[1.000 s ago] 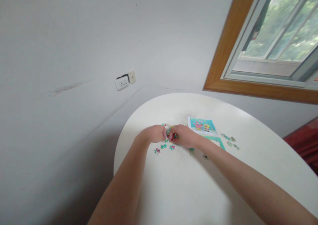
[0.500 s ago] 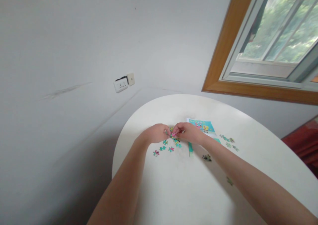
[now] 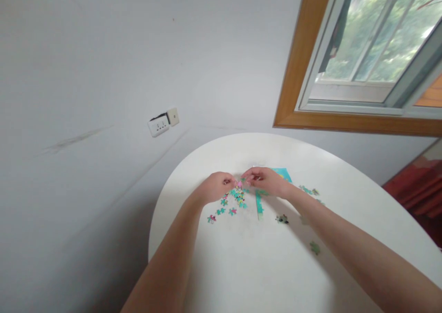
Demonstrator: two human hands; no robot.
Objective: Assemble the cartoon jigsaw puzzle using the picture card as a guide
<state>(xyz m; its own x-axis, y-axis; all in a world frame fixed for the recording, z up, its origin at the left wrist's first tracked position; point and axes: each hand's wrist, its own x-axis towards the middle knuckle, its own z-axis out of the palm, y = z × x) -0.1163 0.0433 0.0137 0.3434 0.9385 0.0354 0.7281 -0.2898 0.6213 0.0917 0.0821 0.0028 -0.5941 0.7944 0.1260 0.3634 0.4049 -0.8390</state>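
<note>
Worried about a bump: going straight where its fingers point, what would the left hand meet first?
The left hand would probably meet the pink puzzle piece, then the right hand; depth unclear.

Puzzle piece (image 3: 239, 183): one small jigsaw piece, pinkish, lifted just clear of the white table (image 3: 262, 267) and pinched between the fingertips of the left hand (image 3: 216, 188) and the right hand (image 3: 267, 180); its exact outline is too small to tell. Loose pieces (image 3: 236, 194): a small cluster of teal, pink and yellow jigsaw pieces lying flat on the table directly below the held piece, some touching one another, with a few spread out towards the left wrist.
</note>
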